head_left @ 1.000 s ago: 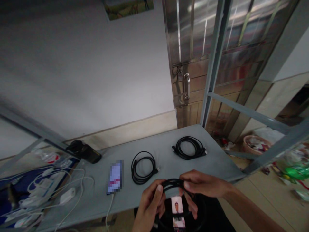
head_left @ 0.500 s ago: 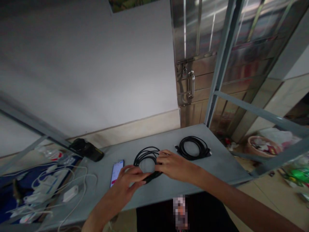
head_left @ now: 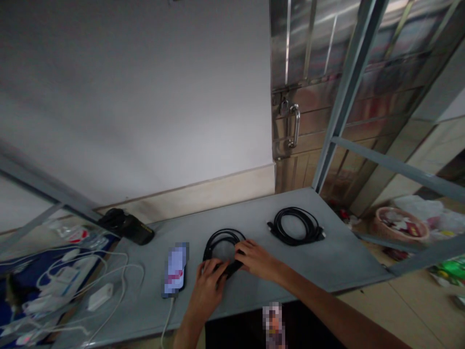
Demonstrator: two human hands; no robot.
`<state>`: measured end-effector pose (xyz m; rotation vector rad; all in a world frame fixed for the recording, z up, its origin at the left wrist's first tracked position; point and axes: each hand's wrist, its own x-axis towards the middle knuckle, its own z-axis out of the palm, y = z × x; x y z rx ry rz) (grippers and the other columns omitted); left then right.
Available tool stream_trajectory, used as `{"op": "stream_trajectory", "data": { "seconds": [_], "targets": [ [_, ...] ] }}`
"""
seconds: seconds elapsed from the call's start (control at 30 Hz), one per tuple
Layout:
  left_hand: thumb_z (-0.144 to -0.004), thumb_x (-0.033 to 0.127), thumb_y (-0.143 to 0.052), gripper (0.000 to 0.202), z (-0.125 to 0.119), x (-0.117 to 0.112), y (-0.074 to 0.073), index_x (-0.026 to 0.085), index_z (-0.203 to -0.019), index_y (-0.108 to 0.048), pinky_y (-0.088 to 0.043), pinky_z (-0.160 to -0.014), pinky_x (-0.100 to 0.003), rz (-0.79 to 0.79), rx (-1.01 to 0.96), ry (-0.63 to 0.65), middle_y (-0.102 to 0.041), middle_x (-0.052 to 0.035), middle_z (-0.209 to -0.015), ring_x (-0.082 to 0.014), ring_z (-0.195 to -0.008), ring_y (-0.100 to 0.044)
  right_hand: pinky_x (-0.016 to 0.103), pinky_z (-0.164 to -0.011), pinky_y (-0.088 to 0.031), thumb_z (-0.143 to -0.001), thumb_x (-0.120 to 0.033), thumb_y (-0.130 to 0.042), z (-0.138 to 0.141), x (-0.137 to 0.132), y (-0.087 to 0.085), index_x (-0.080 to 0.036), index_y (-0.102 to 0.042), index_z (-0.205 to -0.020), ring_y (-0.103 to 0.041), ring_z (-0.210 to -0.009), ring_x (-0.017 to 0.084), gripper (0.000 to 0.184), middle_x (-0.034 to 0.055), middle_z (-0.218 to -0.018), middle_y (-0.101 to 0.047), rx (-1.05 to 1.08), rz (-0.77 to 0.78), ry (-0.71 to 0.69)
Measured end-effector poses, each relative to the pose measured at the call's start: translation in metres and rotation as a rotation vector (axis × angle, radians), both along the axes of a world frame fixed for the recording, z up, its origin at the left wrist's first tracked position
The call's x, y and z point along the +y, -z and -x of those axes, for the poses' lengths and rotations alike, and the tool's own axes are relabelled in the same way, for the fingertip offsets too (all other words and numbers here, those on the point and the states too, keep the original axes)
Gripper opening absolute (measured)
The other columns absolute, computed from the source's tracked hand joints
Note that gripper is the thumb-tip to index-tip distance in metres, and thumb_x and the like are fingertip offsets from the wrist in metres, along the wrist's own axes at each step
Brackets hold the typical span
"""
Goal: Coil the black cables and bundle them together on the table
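A coiled black cable (head_left: 225,233) lies on the grey tabletop in front of me, its loops stacked in a rough ring. My left hand (head_left: 209,283) grips the near left side of the ring, fingers curled over it. On the near right side, my right hand (head_left: 255,259) is closed around the cable. Between the two hands runs a thick dark stretch of the bundle; the fingers partly hide it. To the right rests a second coiled black cable (head_left: 295,237), its plug ends showing on both sides. Neither hand touches that one.
Left of my hands, a phone (head_left: 175,269) lies with a white cord plugged in. A black bottle-like object (head_left: 136,229) is against the wall. White chargers (head_left: 100,296) and tangled cords fill the left end. A metal frame post (head_left: 343,97) rises at the right corner.
My left hand has shifted right and off the phone, onto the near side of the coil. The coil looks more tightly gathered. My view has moved slightly.
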<state>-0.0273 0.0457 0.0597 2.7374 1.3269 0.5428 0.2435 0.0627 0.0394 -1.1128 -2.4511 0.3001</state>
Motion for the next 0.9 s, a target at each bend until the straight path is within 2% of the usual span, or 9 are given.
{"op": "stream_trajectory", "data": {
  "seconds": [0.1,0.17,0.3,0.37,0.47,0.57,0.7,0.8,0.9],
  "targets": [
    [-0.104,0.028,-0.072,0.039,0.001,0.006,0.008,0.03,-0.142,-0.08,-0.058,-0.117,-0.058,-0.02,-0.01,-0.008,-0.078,-0.0104,-0.135,-0.0335,-0.127,-0.075,0.049,-0.124,-0.053,-0.107,-0.028,-0.081,0.004,0.006,0.003,-0.018,-0.08,-0.123,-0.063,-0.14,0.03,0.019,0.0148,-0.141,-0.07,0.01,0.017,0.016],
    [-0.104,0.031,-0.072,0.029,0.002,0.011,0.014,0.028,-0.132,-0.081,-0.057,-0.119,-0.061,-0.015,-0.027,-0.028,-0.078,-0.0104,-0.13,-0.0339,-0.126,-0.075,0.05,-0.129,-0.05,-0.106,-0.023,-0.08,0.007,0.007,0.005,-0.019,-0.08,-0.127,-0.06,-0.147,0.03,0.021,0.0152,-0.146,-0.068,0.033,0.013,0.03],
    [-0.106,0.037,-0.069,0.018,0.002,0.011,0.026,0.024,-0.115,-0.077,-0.058,-0.116,-0.062,-0.025,-0.122,-0.141,-0.074,-0.0134,-0.133,-0.0375,-0.132,-0.071,0.054,-0.133,-0.048,-0.105,-0.018,-0.079,-0.008,-0.005,0.012,-0.021,-0.068,-0.156,-0.055,-0.155,0.033,0.052,0.0179,-0.163,-0.06,0.124,-0.016,0.138],
    [-0.107,0.043,-0.068,0.023,0.001,0.009,0.034,0.024,-0.117,-0.074,-0.057,-0.117,-0.064,-0.034,-0.166,-0.194,-0.07,-0.0151,-0.142,-0.04,-0.141,-0.065,0.059,-0.133,-0.047,-0.106,-0.02,-0.075,-0.031,-0.016,0.018,-0.02,-0.061,-0.164,-0.053,-0.157,0.036,0.06,0.0201,-0.17,-0.055,0.128,-0.041,0.244],
    [-0.108,0.055,-0.068,0.034,0.0,0.005,0.045,0.024,-0.12,-0.07,-0.053,-0.123,-0.068,-0.048,-0.217,-0.219,-0.065,-0.0163,-0.151,-0.0421,-0.151,-0.058,0.065,-0.136,-0.041,-0.11,-0.022,-0.066,-0.084,-0.034,0.028,-0.019,-0.057,-0.168,-0.045,-0.165,0.039,0.059,0.021,-0.177,-0.048,0.091,-0.109,0.426],
    [-0.106,0.067,-0.069,0.046,-0.001,0.007,0.05,0.024,-0.122,-0.068,-0.052,-0.125,-0.07,-0.068,-0.243,-0.204,-0.064,-0.0168,-0.153,-0.0432,-0.154,-0.056,0.066,-0.136,-0.039,-0.112,-0.036,-0.064,-0.141,-0.052,0.039,-0.023,-0.052,-0.173,-0.044,-0.166,0.04,0.063,0.0195,-0.179,-0.046,0.062,-0.161,0.592],
    [-0.108,0.069,-0.064,0.048,-0.005,0.011,0.048,0.023,-0.122,-0.068,-0.051,-0.125,-0.071,-0.094,-0.265,-0.223,-0.065,-0.0166,-0.15,-0.0435,-0.152,-0.057,0.065,-0.133,-0.043,-0.113,-0.055,-0.063,-0.186,-0.071,0.054,-0.021,-0.059,-0.165,-0.055,-0.156,0.04,0.063,0.0202,-0.167,-0.059,0.047,-0.17,0.7],
    [-0.109,0.071,-0.061,0.051,-0.008,0.011,0.046,0.023,-0.124,-0.068,-0.049,-0.127,-0.072,-0.119,-0.272,-0.258,-0.064,-0.0168,-0.15,-0.0444,-0.154,-0.055,0.059,-0.129,-0.049,-0.116,-0.05,-0.059,-0.192,-0.077,0.059,-0.02,-0.071,-0.149,-0.063,-0.147,0.036,0.046,0.0181,-0.156,-0.068,0.045,-0.146,0.662],
    [-0.109,0.071,-0.062,0.055,-0.01,0.008,0.042,0.023,-0.135,-0.067,-0.046,-0.129,-0.072,-0.157,-0.276,-0.283,-0.062,-0.0185,-0.157,-0.0445,-0.156,-0.054,0.055,-0.125,-0.055,-0.118,-0.043,-0.058,-0.19,-0.076,0.06,-0.019,-0.076,-0.138,-0.068,-0.141,0.033,0.036,0.0169,-0.148,-0.072,0.049,-0.155,0.612]
  ]
}}
